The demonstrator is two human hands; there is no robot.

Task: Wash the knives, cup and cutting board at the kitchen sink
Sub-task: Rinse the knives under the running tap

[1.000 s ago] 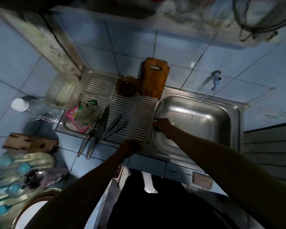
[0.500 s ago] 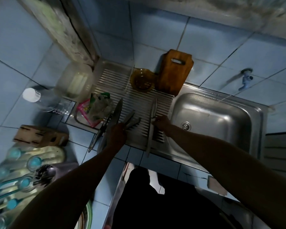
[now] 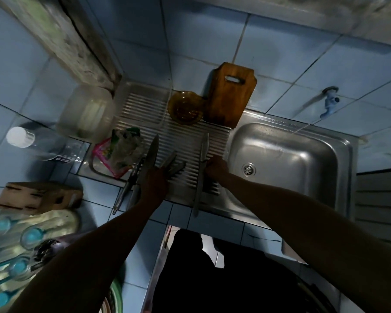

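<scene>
Cutting board (image 3: 231, 96), the largest piece, leans upright on the wall at the back of the ribbed drainboard (image 3: 142, 102); stiff wood, probably heaviest, best lifted by its handle slot. Just left stands the amber glass cup (image 3: 185, 107), likely fragile and slick when wet. Knives (image 3: 150, 152) lie nearer: the right hand (image 3: 216, 167) pinches one long knife (image 3: 201, 170) mid-length, while the left hand (image 3: 155, 182) rests over the others' handles, its grip unclear.

A clear bottle with a white cap (image 3: 20, 137) lay left of a big plastic jar (image 3: 86, 112). A blue tap (image 3: 328, 102) stuck out of the wall.
</scene>
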